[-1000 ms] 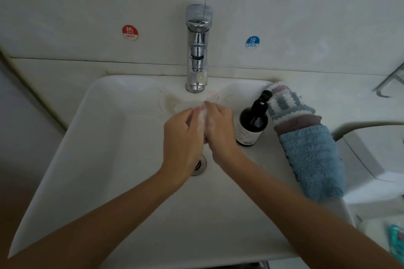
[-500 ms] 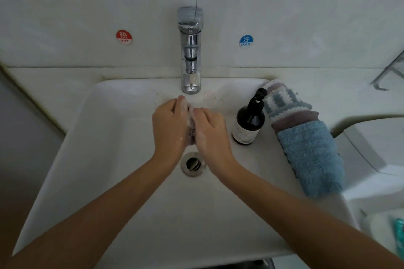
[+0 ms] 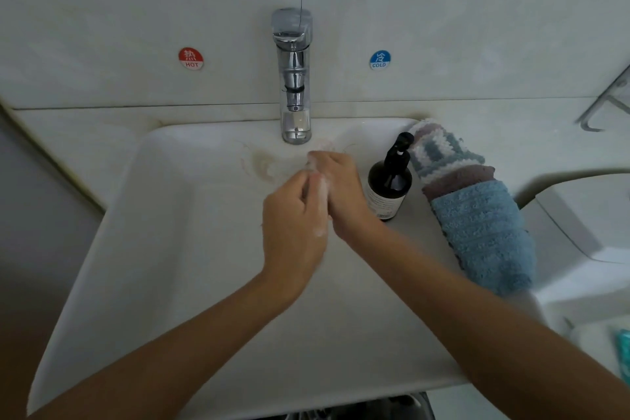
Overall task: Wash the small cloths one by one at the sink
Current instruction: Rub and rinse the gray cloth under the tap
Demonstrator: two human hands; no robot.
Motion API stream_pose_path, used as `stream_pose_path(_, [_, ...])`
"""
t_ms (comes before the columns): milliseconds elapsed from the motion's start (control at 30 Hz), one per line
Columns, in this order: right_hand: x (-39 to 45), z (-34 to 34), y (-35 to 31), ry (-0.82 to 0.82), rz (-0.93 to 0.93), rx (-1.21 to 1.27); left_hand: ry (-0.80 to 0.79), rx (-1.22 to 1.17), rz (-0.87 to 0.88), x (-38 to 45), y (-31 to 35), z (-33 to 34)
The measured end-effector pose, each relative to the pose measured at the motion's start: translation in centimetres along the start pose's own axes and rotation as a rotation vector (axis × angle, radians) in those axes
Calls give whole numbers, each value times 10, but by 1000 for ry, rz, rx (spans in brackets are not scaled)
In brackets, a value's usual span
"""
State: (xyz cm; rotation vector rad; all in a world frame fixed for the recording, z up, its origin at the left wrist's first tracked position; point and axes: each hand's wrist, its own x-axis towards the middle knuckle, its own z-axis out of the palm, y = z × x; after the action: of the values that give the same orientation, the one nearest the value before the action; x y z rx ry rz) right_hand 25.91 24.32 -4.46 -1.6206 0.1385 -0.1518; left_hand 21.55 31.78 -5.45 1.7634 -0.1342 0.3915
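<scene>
Cloth (image 3: 319,188) between both curled hands

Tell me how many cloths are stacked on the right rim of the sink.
3: a blue cloth nearest the person, a brownish cloth in the middle, and a striped cloth nearest the wall, overlapping beside the dark pump bottle. More may lie hidden underneath.

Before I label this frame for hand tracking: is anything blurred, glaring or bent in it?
Head view: dim, flat light; both hands smear with motion blur over the sink, hiding what they rub; tap shows mild chrome glare; wide-angle lens curves the counter edge; cloth stack stays sharp.
</scene>
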Motion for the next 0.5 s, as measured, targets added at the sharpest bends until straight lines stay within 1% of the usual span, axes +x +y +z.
stream_pose_path(33, [-2,-1,0,11,-16,-4,-2,-17,-11,2,2,1])
stream_pose_path(100, [-14,0,2,10,-53,-35,57,-36,-123,25,-6,1])
stream_pose_path(167, [-28,3,0,-46,-56,-22,91,-68,-223,43,-15,-5])
stream_pose_path(233, [-26,4,-4,-92,-25,3,70,-30,-177,35,-14,-7])
stream_pose_path(333, [-6,1,-9,-2,89,58,1,-12,-14,9,4,-4])
stream_pose_path(367, [-5,0,-7,5,84,61,-7,-5,1,10,8,-3])
stream_pose_path(433, [-14,0,-5,-8,27,11,18,9,-62,26,1,-2])
stream_pose_path(500, [-27,3,-1,-41,8,-1,53,-48,-171,42,-9,-6])
